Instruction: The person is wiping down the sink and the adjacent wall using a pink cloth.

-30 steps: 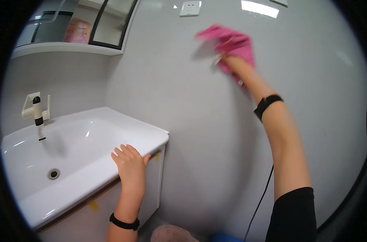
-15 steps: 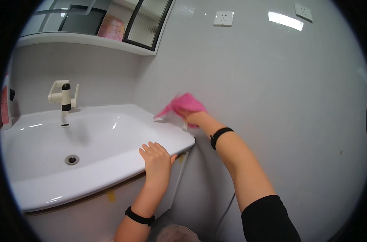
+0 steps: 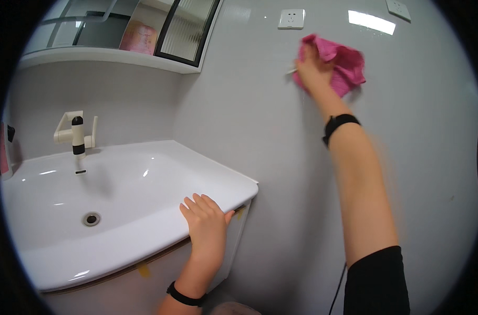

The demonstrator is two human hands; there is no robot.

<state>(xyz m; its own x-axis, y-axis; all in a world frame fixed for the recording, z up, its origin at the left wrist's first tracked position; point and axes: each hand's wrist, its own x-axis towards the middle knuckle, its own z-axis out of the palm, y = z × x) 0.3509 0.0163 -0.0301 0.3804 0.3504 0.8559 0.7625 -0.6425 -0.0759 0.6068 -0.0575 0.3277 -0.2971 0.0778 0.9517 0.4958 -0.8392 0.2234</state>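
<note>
My right hand [image 3: 315,68] holds a bunched pink cloth [image 3: 349,60] against the glossy grey wall [image 3: 281,115], below a wall socket. The cloth hangs out to the right of my fingers, which are blurred and partly hidden in it. A small white bit pokes out at the left of that hand; what it is I cannot make out. My left hand [image 3: 205,223] lies on the front rim of the white washbasin [image 3: 155,223], near its right corner. Its fingers are stretched out and it holds nothing.
A cream and black faucet [image 3: 79,136] stands behind the basin, with a bottle [image 3: 6,157] at far left. Above is a mirrored cabinet [image 3: 181,31] with a pink package [image 3: 140,39]. A socket [image 3: 291,19] sits high on the wall; a dark cable [image 3: 338,289] hangs lower.
My right hand has carried the cloth from beside the basin's right edge up and to the right along the wall. My left hand has stayed on the rim. The view has shifted slightly.
</note>
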